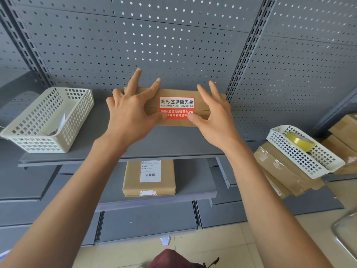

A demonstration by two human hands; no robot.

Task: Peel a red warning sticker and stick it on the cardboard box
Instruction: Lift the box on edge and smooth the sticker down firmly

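Note:
A flat brown cardboard box (173, 93) lies on the upper grey shelf (164, 144), against the pegboard. A red and white warning sticker (176, 107) lies across the box's centre seam. My left hand (131, 111) rests on the box's left part, fingers spread, its thumb tip pressing the sticker's lower left edge. My right hand (214, 115) lies over the box's right part, fingers apart, thumb tip on the sticker's lower right corner. Neither hand holds anything.
A white plastic basket (48, 120) with papers stands on the shelf's left end. Another white basket (303, 151) with a yellow tape roll (299, 141) sits on stacked boxes (280, 171) at the right. A labelled box (148, 176) lies on the lower shelf.

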